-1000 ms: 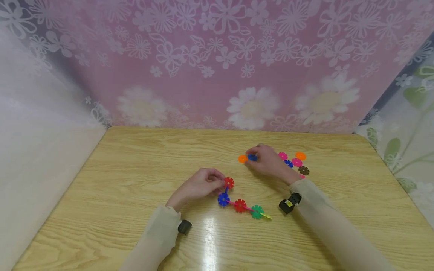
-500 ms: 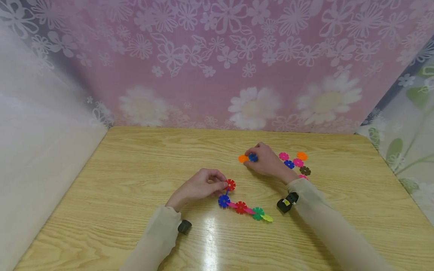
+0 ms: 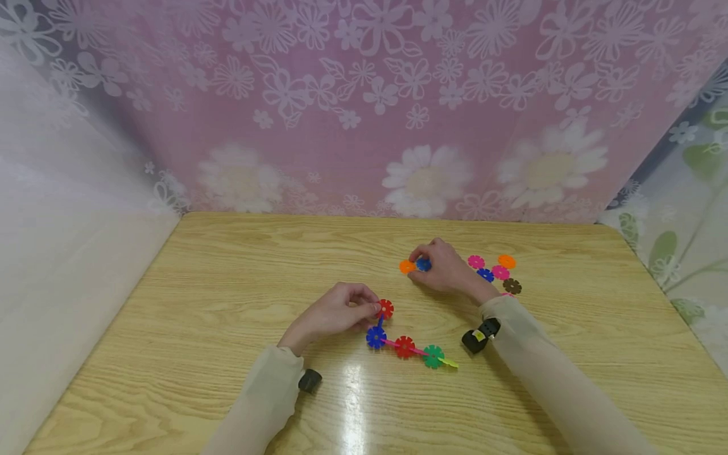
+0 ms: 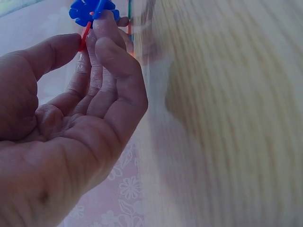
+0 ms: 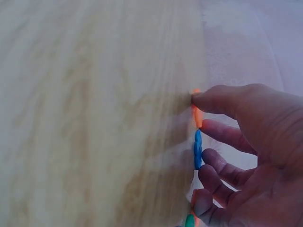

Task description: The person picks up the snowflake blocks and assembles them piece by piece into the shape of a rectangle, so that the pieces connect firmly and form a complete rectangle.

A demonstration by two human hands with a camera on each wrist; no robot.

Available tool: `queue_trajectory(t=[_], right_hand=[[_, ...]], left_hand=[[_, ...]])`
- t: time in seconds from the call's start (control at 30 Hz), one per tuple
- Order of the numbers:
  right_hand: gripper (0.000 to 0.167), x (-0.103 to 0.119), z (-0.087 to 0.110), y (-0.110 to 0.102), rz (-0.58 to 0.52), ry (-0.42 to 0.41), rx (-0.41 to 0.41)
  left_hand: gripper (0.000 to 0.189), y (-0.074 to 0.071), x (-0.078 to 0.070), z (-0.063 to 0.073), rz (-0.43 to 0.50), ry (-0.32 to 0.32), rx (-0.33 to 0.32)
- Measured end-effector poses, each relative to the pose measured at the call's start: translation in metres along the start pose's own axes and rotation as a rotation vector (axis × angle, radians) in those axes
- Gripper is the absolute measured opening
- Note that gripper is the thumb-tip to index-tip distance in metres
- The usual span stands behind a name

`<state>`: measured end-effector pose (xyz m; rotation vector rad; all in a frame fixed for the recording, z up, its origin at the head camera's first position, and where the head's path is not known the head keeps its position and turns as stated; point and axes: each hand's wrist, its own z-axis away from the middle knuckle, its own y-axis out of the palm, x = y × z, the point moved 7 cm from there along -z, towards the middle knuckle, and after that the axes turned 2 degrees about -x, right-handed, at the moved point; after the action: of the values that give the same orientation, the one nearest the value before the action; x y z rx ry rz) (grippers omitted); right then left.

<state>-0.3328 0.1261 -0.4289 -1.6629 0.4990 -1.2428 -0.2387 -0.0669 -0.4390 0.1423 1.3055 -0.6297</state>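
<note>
In the head view my left hand (image 3: 340,308) pinches a red snowflake disc (image 3: 386,308) between thumb and fingers. That disc ends a chain of slotted discs: an edge-on blue one, a blue disc (image 3: 376,338), a second red disc (image 3: 405,346), a green disc (image 3: 433,356) and a yellow disc (image 3: 449,363), with edge-on pink ones between. My right hand (image 3: 446,265) rests low at the table, thumb and forefinger at opposite edges of an orange disc (image 5: 197,116). Under its curved fingers lies a separate blue disc (image 3: 423,264), partly hidden.
Right of my right hand lie several loose discs: pink (image 3: 476,261), blue (image 3: 485,275), orange (image 3: 507,261) and brown (image 3: 512,285). One pink disc is mostly hidden by the sleeve. A pink flowered curtain (image 3: 318,145) hangs behind the wooden table (image 3: 227,265).
The chain dipped and twisted slightly half a second ago, its yellow end showing flatter, and now it is back nearly edge-on. Both hands have stayed almost in place.
</note>
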Motion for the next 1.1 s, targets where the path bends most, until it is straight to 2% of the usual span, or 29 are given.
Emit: queue_trajectory(t=[0.13, 0.27, 0.5, 0.73, 1.1], right_hand=[[0.029, 0.0, -0.003, 0.001, -0.034, 0.015, 0.014], [0.026, 0.0, -0.001, 0.001, -0.109, 0.007, -0.013], [0.014, 0.005, 0.01, -0.003, -0.241, -0.056, -0.07], [0.008, 0.015, 0.025, -0.003, -0.402, -0.071, 0.005], [0.009, 0.028, 0.039, -0.005, -0.509, -0.138, 0.061]], left_hand=[[0.022, 0.001, 0.0, 0.0, -0.003, 0.0, 0.0], [0.022, 0.001, -0.001, 0.0, -0.004, -0.002, -0.001], [0.022, 0.0, 0.0, -0.001, -0.015, 0.005, -0.004], [0.021, 0.0, 0.0, -0.002, -0.009, 0.006, -0.01], [0.021, 0.003, -0.004, -0.002, -0.035, 0.029, -0.009]])
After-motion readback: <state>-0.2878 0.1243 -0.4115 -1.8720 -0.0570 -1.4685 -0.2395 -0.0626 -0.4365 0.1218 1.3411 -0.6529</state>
